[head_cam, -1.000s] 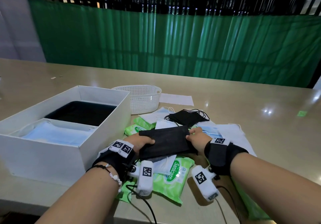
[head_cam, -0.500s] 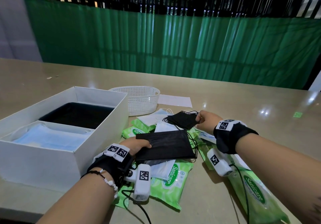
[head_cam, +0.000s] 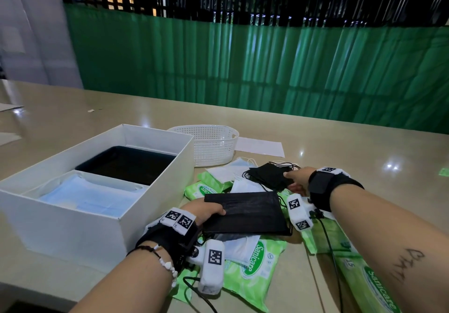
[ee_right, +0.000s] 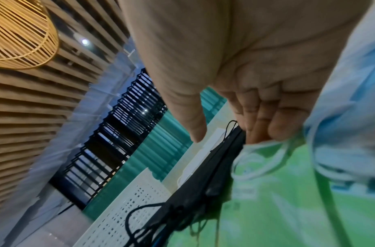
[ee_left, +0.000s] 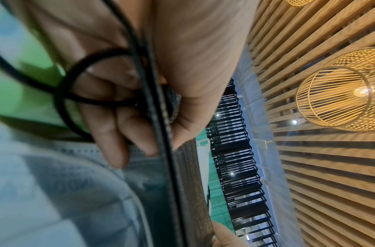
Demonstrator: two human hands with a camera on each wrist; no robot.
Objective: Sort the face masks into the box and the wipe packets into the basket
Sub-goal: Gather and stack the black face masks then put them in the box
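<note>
**A:** Where is the left hand (head_cam: 204, 211)?

**B:** At the near middle of the worktop (head_cam: 340, 147), just right of the white box (head_cam: 155, 198). Its grip is clamped on the left edge of a flat stack of black masks (head_cam: 245, 213): thumb on top, fingers (ee_left: 110, 138) curled underneath, as the left wrist view shows. The stack lies over a white mask (head_cam: 240, 248) and a green wipe packet (head_cam: 252, 269).

**B:** The right hand (head_cam: 297, 179) is farther off and to the right, at a second bunch of black masks (head_cam: 268, 175). In the right wrist view the thumb and the fingers (ee_right: 256, 120) stand apart around the bunch's edge, with a gap between them. The grip is not closed on it.

**A:** And the box?

**B:** It has two compartments. The far one holds black masks (head_cam: 126, 164), the near one holds blue masks (head_cam: 90, 197).

**A:** The basket?

**B:** The white basket (head_cam: 211, 145) stands just beyond the box's far right corner. From the head view I cannot tell what is inside it. A sheet of paper (head_cam: 260, 146) lies to its right.

**A:** What remains loose?

**B:** White and blue masks (head_cam: 228, 170) lie between the basket and the hands. More green wipe packets are there: one (head_cam: 202, 188) beside the box wall, another long one (head_cam: 371, 286) under the right forearm at the near right.
</note>
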